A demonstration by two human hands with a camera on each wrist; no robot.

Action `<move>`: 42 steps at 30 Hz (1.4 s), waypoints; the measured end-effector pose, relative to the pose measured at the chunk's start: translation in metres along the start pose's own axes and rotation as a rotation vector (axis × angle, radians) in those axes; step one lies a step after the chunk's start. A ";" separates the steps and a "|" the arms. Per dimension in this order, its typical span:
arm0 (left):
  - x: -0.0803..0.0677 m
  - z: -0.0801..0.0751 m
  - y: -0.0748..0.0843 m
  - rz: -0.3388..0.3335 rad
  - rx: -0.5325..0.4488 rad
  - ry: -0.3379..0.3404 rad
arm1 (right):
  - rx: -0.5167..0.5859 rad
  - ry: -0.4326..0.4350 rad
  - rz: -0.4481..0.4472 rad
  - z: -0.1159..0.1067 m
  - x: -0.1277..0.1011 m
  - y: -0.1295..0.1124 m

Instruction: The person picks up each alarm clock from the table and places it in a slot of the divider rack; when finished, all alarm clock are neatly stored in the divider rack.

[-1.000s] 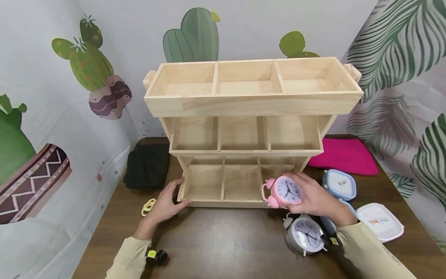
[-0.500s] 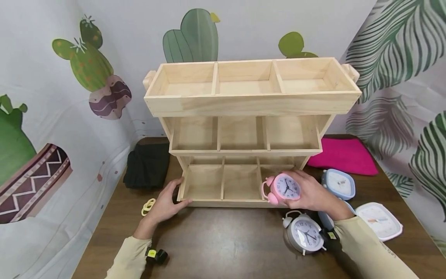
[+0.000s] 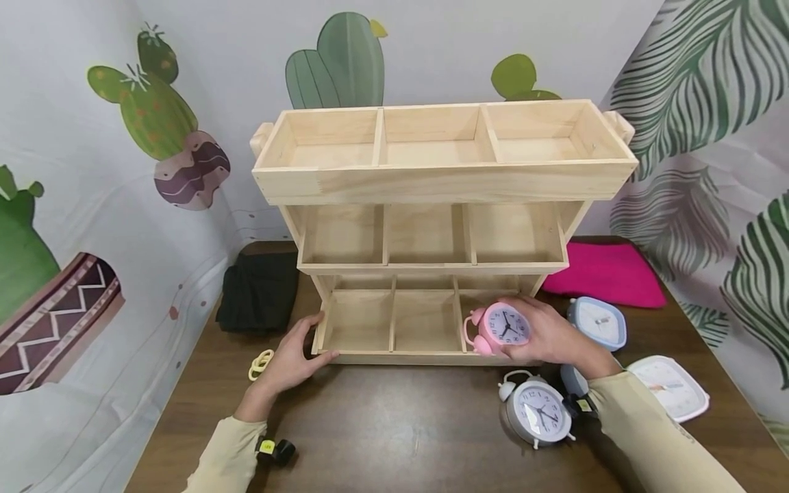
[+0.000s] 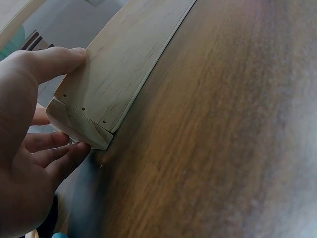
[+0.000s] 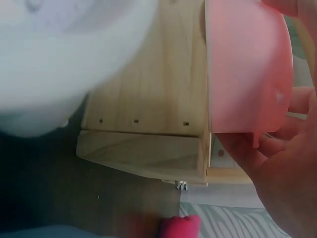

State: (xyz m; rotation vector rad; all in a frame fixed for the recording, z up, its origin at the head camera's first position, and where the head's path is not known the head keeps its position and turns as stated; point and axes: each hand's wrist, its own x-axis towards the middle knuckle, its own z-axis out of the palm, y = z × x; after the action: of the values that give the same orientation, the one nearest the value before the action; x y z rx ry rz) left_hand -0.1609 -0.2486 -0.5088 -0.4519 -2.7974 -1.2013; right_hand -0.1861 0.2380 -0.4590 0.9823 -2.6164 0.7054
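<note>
A three-tier wooden shelf (image 3: 444, 185), each tier split into three compartments, stands on the brown table. With thumb on the front board and fingers round the side, my left hand (image 3: 288, 363) grips its lower left corner; the left wrist view shows this corner board (image 4: 119, 64) close up. My right hand (image 3: 548, 332) holds a pink twin-bell alarm clock (image 3: 507, 324) at the bottom right compartment, face up and bells to the left. In the right wrist view the clock's pink body (image 5: 242, 64) overlaps the front board's edge. Below that hand sits a white twin-bell alarm clock (image 3: 539, 412).
To the right lie a blue square clock (image 3: 598, 322), a white square clock (image 3: 672, 388) and a magenta cloth (image 3: 607, 274). On the left are a folded black cloth (image 3: 257, 291) and yellow rings (image 3: 260, 364). Patterned fabric hangs behind.
The pink alarm clock and my right hand have shifted slightly away from me, farther over the bottom right compartment. My left hand keeps its place on the shelf corner.
</note>
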 end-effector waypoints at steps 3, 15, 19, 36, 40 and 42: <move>0.001 -0.001 0.001 0.009 0.004 0.003 | 0.010 -0.005 0.015 0.000 0.001 0.002; 0.001 -0.001 0.002 0.016 0.007 0.005 | 0.038 -0.051 0.048 0.000 0.005 0.008; 0.000 -0.001 0.002 0.016 0.002 0.003 | 0.040 -0.059 0.046 0.001 0.005 0.011; 0.000 -0.002 0.003 0.009 0.010 0.003 | 0.034 -0.136 0.071 0.003 0.010 0.015; 0.000 -0.002 0.003 0.009 0.012 0.001 | 0.052 -0.156 0.103 0.003 0.012 0.014; 0.000 -0.002 0.003 0.008 0.010 -0.001 | 0.048 -0.161 0.103 0.003 0.011 0.015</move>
State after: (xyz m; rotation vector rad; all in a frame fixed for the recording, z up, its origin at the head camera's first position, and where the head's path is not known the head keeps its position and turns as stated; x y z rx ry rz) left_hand -0.1604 -0.2482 -0.5053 -0.4631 -2.7981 -1.1858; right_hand -0.2048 0.2402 -0.4625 0.9608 -2.8193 0.7451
